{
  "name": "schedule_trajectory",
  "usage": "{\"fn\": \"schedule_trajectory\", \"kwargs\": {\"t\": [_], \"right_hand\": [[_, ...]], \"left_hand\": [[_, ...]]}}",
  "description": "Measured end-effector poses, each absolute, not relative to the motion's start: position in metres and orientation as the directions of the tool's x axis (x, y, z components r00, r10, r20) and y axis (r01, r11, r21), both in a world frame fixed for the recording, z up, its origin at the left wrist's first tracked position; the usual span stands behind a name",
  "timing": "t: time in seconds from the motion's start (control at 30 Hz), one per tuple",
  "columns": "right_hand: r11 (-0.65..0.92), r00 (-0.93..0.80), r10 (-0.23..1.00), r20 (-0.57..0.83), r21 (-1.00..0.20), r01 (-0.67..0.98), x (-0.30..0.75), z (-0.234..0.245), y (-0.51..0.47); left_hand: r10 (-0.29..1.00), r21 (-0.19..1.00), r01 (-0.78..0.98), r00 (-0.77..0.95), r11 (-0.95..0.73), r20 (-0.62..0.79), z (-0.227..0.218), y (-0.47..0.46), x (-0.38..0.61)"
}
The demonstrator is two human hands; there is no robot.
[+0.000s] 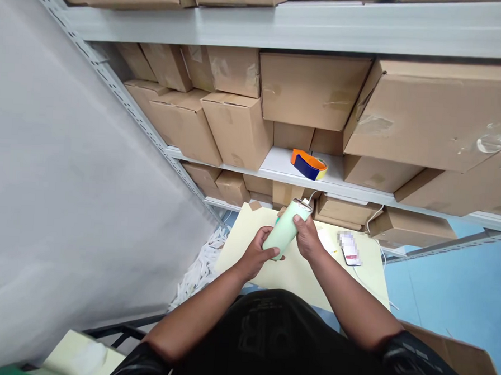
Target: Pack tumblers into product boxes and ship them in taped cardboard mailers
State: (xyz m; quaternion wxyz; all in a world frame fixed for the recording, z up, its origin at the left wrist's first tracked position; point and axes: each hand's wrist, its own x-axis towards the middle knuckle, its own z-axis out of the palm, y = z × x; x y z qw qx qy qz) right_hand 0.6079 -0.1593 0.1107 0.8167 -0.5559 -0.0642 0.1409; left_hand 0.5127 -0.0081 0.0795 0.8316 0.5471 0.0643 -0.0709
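A pale green cylinder (285, 229), shaped like a tumbler, is held tilted above the small table by both hands. My left hand (259, 252) wraps its lower end, the thumb lying across the front. Around the upper end closes my right hand (307, 233), with the thumb pressed on the side near the rim. That upper end shows a dark, shiny rim with a small white piece beside it; a white cable runs close behind. Whether the cable is joined to the cylinder, I cannot tell. Something teal behind it is mostly hidden.
A phone (350, 248) lies on the pale yellow tabletop (238, 254), right of the hands. On the shelf (277, 162) above stands an orange and blue tape dispenser (309, 164), among cardboard boxes (237, 125). White paper strips (198, 266) heap at the left; an open carton (455, 355) sits lower right.
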Motion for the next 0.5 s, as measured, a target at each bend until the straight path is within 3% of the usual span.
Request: {"fn": "schedule_trajectory", "kwargs": {"t": [0.13, 0.23, 0.37, 0.5], "right_hand": [[0.284, 0.867, 0.493, -0.075, -0.928, -0.241, 0.598, 0.115, -0.151], [0.281, 0.912, 0.403, -0.080, -0.937, -0.207, 0.587, 0.117, -0.135], [0.317, 0.980, 0.198, -0.035, -0.944, -0.098, 0.571, 0.118, -0.107], [0.377, 0.961, 0.270, -0.054, -0.913, -0.157, 0.554, 0.117, -0.091]], "left_hand": [[-0.257, 0.787, 0.373, 0.926, 0.492, -0.278, 0.080, 0.014, 0.505], [-0.320, 0.754, 0.410, 0.906, 0.513, -0.276, 0.079, 0.027, 0.500], [-0.145, 0.843, 0.205, 0.978, 0.497, -0.152, 0.076, 0.043, 0.490], [-0.267, 0.787, 0.302, 0.947, 0.539, -0.181, 0.069, 0.069, 0.484]]}}
